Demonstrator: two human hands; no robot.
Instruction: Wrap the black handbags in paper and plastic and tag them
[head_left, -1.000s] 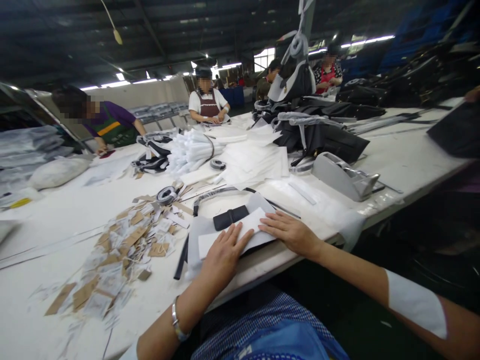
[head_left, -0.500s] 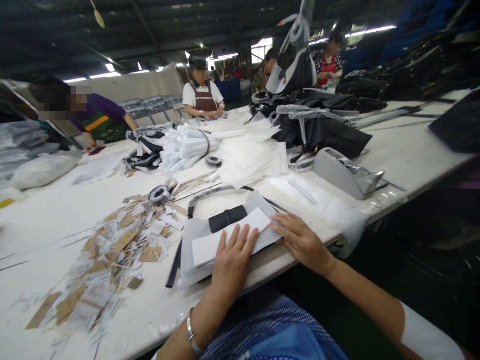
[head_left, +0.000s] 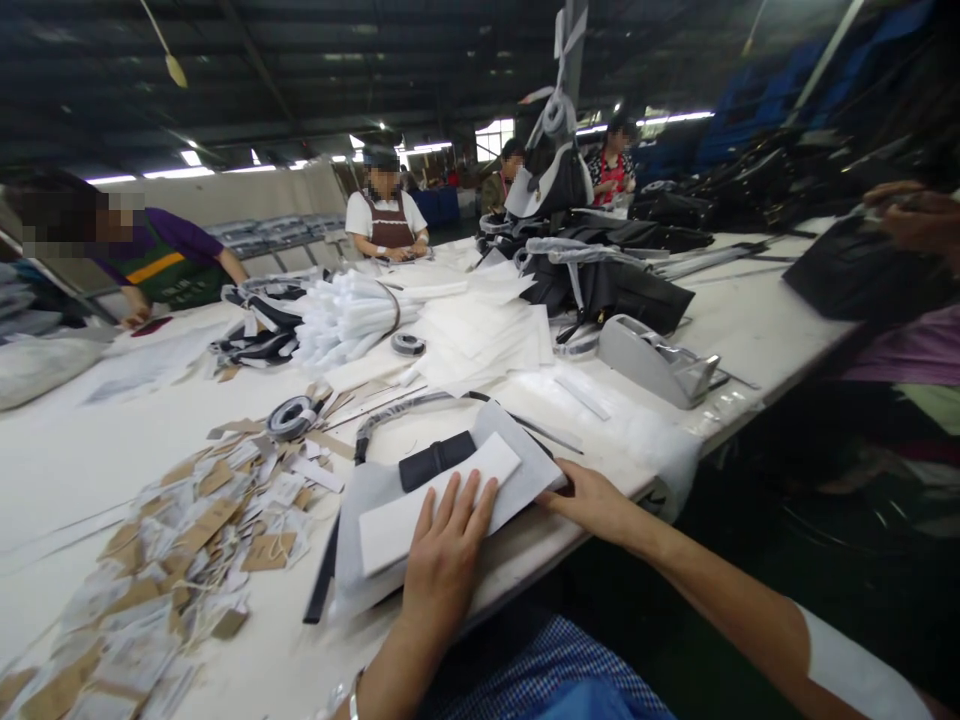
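Note:
A black handbag [head_left: 437, 462] lies flat at the table's near edge, mostly covered by a pale translucent sheet [head_left: 352, 535]. Across it rests a white foam strip [head_left: 382, 528], below the bag's dark strap tab. My left hand [head_left: 442, 555] presses down on this strip with its fingers stretched out. At the bag's right corner, my right hand [head_left: 589, 500] grips the edge, fingers curled and partly hidden. The wrapped handle [head_left: 394, 408] arcs away from me above the bag.
Paper tags [head_left: 206, 525] are heaped to the left beside a wrapped strap roll [head_left: 292, 417]. Ahead are white sheets [head_left: 480, 330], foam tubes [head_left: 349, 320], a grey tape dispenser [head_left: 649, 360] and black bags [head_left: 600, 285]. Co-workers stand around the table; another person's hand [head_left: 911, 220] is at right.
My right hand has gone from lying over the bag's right side to gripping its corner. My left hand stays on the foam strip. The view has swung right; a person has appeared there.

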